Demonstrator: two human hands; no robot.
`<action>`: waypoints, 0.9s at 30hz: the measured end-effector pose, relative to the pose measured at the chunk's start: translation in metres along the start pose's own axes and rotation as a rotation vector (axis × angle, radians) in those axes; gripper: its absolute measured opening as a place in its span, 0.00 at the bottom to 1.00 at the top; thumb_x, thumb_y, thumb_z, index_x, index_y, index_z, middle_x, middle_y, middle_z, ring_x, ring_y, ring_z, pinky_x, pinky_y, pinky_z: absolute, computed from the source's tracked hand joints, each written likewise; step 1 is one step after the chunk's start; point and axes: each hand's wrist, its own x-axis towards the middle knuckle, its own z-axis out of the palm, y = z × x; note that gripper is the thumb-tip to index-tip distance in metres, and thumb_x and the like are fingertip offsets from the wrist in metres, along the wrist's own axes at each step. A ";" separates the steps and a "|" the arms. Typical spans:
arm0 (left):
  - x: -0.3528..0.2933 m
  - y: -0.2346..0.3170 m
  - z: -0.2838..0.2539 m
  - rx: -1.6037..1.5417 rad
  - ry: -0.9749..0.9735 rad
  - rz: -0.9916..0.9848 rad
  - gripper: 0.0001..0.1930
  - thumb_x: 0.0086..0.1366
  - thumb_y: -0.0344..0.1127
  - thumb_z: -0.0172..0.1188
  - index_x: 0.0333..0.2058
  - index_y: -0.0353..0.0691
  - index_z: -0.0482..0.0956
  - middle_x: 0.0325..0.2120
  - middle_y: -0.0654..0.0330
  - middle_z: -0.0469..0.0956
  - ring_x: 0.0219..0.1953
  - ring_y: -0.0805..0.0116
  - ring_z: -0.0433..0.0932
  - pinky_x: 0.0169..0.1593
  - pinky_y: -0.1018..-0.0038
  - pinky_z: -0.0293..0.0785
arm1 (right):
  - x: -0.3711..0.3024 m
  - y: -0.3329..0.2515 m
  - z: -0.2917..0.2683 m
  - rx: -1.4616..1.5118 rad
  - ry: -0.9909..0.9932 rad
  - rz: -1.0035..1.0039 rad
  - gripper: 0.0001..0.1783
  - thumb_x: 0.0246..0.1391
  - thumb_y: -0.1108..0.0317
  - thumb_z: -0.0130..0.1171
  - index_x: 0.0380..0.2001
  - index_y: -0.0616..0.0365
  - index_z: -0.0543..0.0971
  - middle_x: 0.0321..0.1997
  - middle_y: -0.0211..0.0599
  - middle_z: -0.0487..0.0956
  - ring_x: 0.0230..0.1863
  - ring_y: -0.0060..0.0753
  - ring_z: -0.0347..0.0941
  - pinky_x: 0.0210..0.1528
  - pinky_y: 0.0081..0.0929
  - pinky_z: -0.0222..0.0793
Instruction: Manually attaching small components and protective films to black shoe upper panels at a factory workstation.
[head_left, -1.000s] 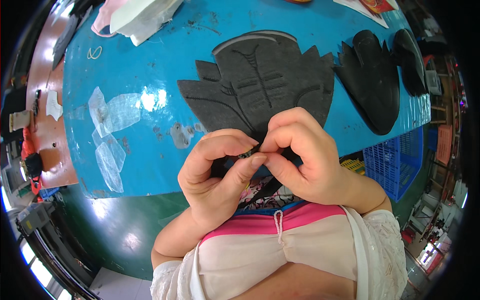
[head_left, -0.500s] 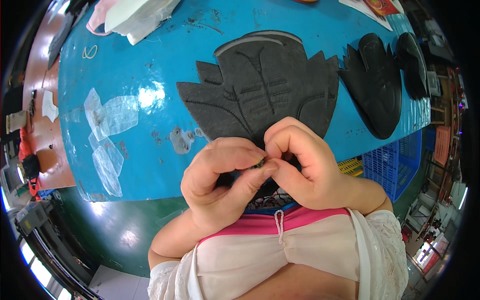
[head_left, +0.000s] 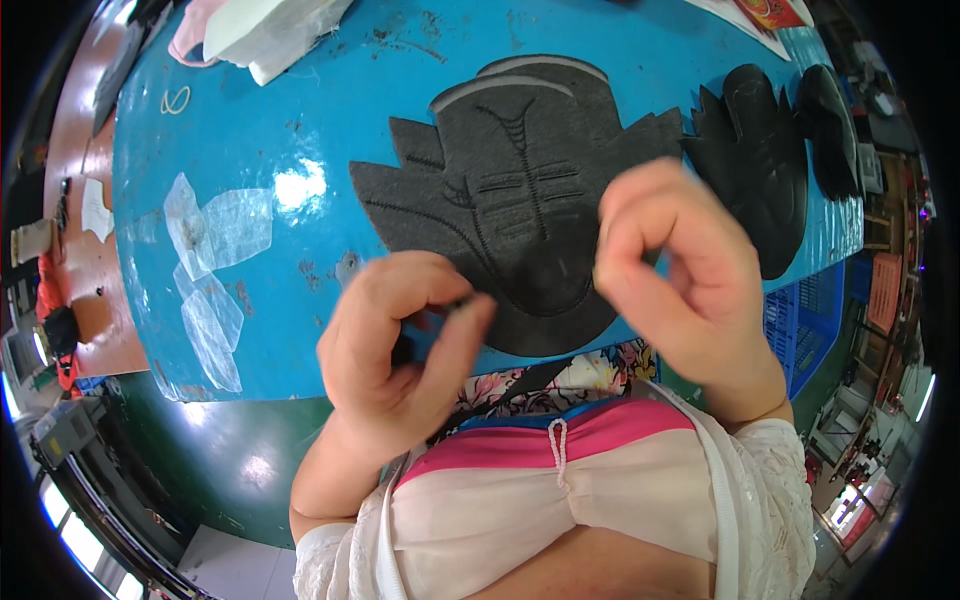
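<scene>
A dark grey, flat-lying shoe upper (head_left: pixel 520 215) with stitched lines and jagged side tabs spreads over the blue table before me. Above its lower left edge, my left hand (head_left: pixel 400 340) is closed in a pinch around something small and dark, too blurred to name. My right hand (head_left: pixel 685 275) hovers over the upper's right side, its thumb and fingers curled together and smeared by motion. Whatever it may hold is hidden. A gap separates the two hands, and the rounded end of the upper shows between them.
More black upper pieces (head_left: pixel 755 170) lie at the right of the blue table (head_left: pixel 330 120). Clear film scraps (head_left: pixel 212 335) and a rubber band (head_left: pixel 175 101) are at the left, with a white bundle (head_left: pixel 265 35) behind. A blue crate (head_left: pixel 805 325) stands below the right edge.
My hands were together, fingertips meeting at a small dark thing. They have parted: the right went up and right, the left slightly left, uncovering the upper's near end.
</scene>
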 end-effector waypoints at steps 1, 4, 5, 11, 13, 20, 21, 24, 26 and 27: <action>0.002 -0.001 0.000 -0.001 -0.002 0.000 0.15 0.48 0.18 0.67 0.34 0.34 0.74 0.29 0.56 0.77 0.29 0.67 0.76 0.31 0.77 0.70 | 0.005 -0.005 0.002 -0.165 0.080 0.071 0.06 0.44 0.80 0.59 0.26 0.58 0.73 0.34 0.37 0.71 0.33 0.25 0.68 0.38 0.20 0.62; 0.004 0.000 0.005 0.315 -0.119 -0.065 0.16 0.47 0.20 0.66 0.37 0.36 0.75 0.29 0.55 0.76 0.28 0.58 0.75 0.31 0.69 0.71 | 0.019 0.020 0.008 -0.523 0.028 -0.132 0.10 0.41 0.79 0.63 0.27 0.57 0.74 0.34 0.34 0.72 0.32 0.30 0.69 0.36 0.23 0.62; 0.006 -0.002 0.006 0.316 -0.122 -0.067 0.16 0.47 0.20 0.66 0.37 0.36 0.75 0.29 0.55 0.76 0.28 0.58 0.75 0.31 0.69 0.71 | 0.023 0.026 0.010 -0.635 0.003 -0.241 0.09 0.39 0.76 0.62 0.26 0.57 0.73 0.33 0.33 0.71 0.31 0.30 0.70 0.35 0.27 0.62; 0.008 -0.003 0.008 0.453 -0.141 0.116 0.16 0.46 0.19 0.66 0.36 0.36 0.77 0.30 0.55 0.78 0.30 0.58 0.76 0.32 0.70 0.71 | 0.025 0.030 0.016 -0.754 -0.076 -0.286 0.13 0.35 0.76 0.66 0.26 0.55 0.74 0.33 0.31 0.72 0.32 0.33 0.70 0.35 0.29 0.61; 0.008 -0.003 0.008 0.436 -0.144 0.110 0.17 0.46 0.19 0.66 0.37 0.36 0.78 0.30 0.55 0.78 0.30 0.58 0.76 0.33 0.69 0.71 | 0.026 0.032 0.018 -0.754 -0.083 -0.278 0.13 0.35 0.76 0.66 0.26 0.55 0.74 0.33 0.31 0.72 0.32 0.33 0.71 0.35 0.29 0.61; 0.021 0.011 0.010 0.600 -0.280 0.055 0.21 0.49 0.20 0.62 0.45 0.35 0.76 0.30 0.55 0.75 0.30 0.57 0.75 0.33 0.67 0.71 | 0.026 0.032 0.024 -0.833 -0.034 -0.424 0.06 0.36 0.70 0.57 0.21 0.56 0.71 0.28 0.32 0.68 0.27 0.29 0.68 0.31 0.28 0.60; 0.023 0.011 0.010 0.645 -0.337 0.044 0.21 0.50 0.20 0.61 0.46 0.35 0.76 0.29 0.55 0.74 0.30 0.56 0.74 0.33 0.66 0.71 | 0.026 0.033 0.024 -0.827 -0.018 -0.428 0.06 0.36 0.70 0.57 0.21 0.57 0.72 0.28 0.32 0.69 0.27 0.29 0.68 0.32 0.28 0.61; 0.022 0.009 0.013 0.761 -0.388 0.100 0.21 0.50 0.22 0.58 0.46 0.32 0.75 0.26 0.58 0.69 0.28 0.61 0.71 0.31 0.70 0.71 | 0.020 0.027 0.018 -0.790 -0.011 -0.368 0.07 0.36 0.70 0.57 0.24 0.58 0.75 0.31 0.31 0.71 0.29 0.29 0.69 0.34 0.28 0.62; 0.020 0.007 0.015 0.835 -0.383 0.171 0.22 0.49 0.25 0.56 0.46 0.29 0.75 0.24 0.60 0.66 0.26 0.66 0.70 0.29 0.74 0.71 | 0.018 0.028 0.020 -0.826 -0.031 -0.397 0.09 0.36 0.70 0.58 0.27 0.58 0.76 0.32 0.31 0.72 0.30 0.30 0.70 0.35 0.28 0.63; 0.022 0.006 0.015 0.794 -0.353 0.175 0.21 0.49 0.24 0.57 0.45 0.29 0.75 0.24 0.60 0.67 0.26 0.65 0.70 0.29 0.73 0.71 | 0.016 0.029 0.021 -0.867 -0.047 -0.422 0.11 0.37 0.70 0.58 0.29 0.58 0.77 0.33 0.31 0.73 0.31 0.30 0.70 0.36 0.29 0.63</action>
